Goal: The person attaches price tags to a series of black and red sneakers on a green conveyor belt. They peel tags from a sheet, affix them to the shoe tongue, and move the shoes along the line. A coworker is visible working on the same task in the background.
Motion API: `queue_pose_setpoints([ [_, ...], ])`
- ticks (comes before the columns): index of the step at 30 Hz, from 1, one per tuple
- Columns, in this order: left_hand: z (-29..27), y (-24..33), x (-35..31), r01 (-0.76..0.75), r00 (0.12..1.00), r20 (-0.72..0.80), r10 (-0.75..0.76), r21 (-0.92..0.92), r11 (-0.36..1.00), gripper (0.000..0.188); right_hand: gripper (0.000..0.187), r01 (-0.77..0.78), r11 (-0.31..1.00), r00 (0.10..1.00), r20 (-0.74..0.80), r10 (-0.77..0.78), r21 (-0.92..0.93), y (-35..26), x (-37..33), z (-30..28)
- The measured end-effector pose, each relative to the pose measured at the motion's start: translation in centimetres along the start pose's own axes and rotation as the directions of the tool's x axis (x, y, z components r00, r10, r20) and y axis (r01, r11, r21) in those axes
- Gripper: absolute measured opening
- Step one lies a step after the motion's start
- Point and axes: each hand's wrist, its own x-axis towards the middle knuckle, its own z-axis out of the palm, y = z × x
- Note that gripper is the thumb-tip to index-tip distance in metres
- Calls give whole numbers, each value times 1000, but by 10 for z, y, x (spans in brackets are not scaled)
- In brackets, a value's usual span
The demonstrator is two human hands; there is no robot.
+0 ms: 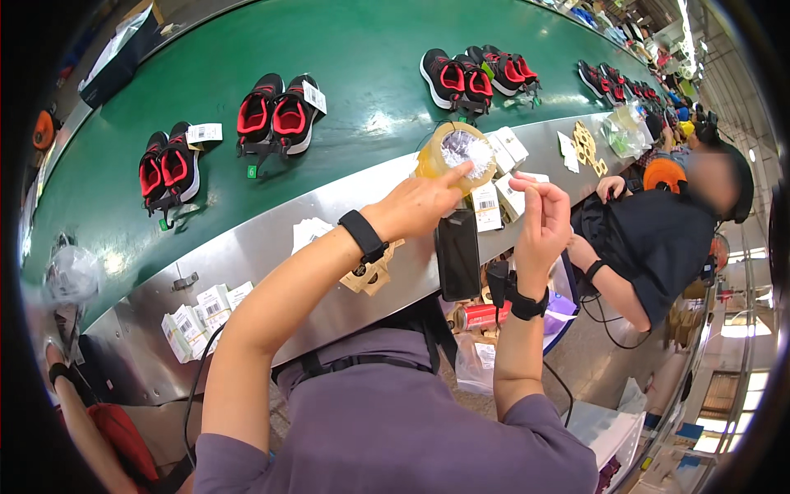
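Observation:
My left hand (424,200) reaches over the rim of a round yellow tub (485,171) on the steel ledge. Its index finger stretches onto a heap of small white bits (466,155) inside; the tips of the other fingers are partly hidden. To the right, my right hand (543,216) is raised with thumb and fingertips pinched together. Anything between those fingertips is too small to make out. White printed tags (486,206) lie in stacks beside the tub, between my hands. A flat black device (458,257) rests on the ledge below my left hand.
Pairs of black-and-red shoes (274,115) stand on the green conveyor belt (354,74), some with tags. More tag stacks (197,323) and tan cut-out cards (370,276) lie along the steel ledge (329,300). A co-worker (658,239) is close on my right; another person's arm (82,428) shows at left.

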Motion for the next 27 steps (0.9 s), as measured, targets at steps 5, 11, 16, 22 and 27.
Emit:
queue_pose_setpoints([
  [5,-3,7,-15,39,979,-195,-66,-135,990,7,6,-265,929,963,30,267,259,-2,-10,-16],
  [11,-28,30,-49,242,708,1,-707,-940,241,10,23,-389,914,882,331,334,114,-8,-25,9],
  [16,-29,42,-57,98,710,-74,-700,-974,202,13,29,-159,987,915,372,155,-22,-25,-24,44],
  [22,-27,43,-52,95,720,-88,-688,-970,223,14,28,-100,992,929,351,121,-77,-17,-19,47],
  [27,-27,51,-44,121,741,-203,-640,-898,424,12,23,-112,989,921,363,139,-95,-19,-12,44],
])
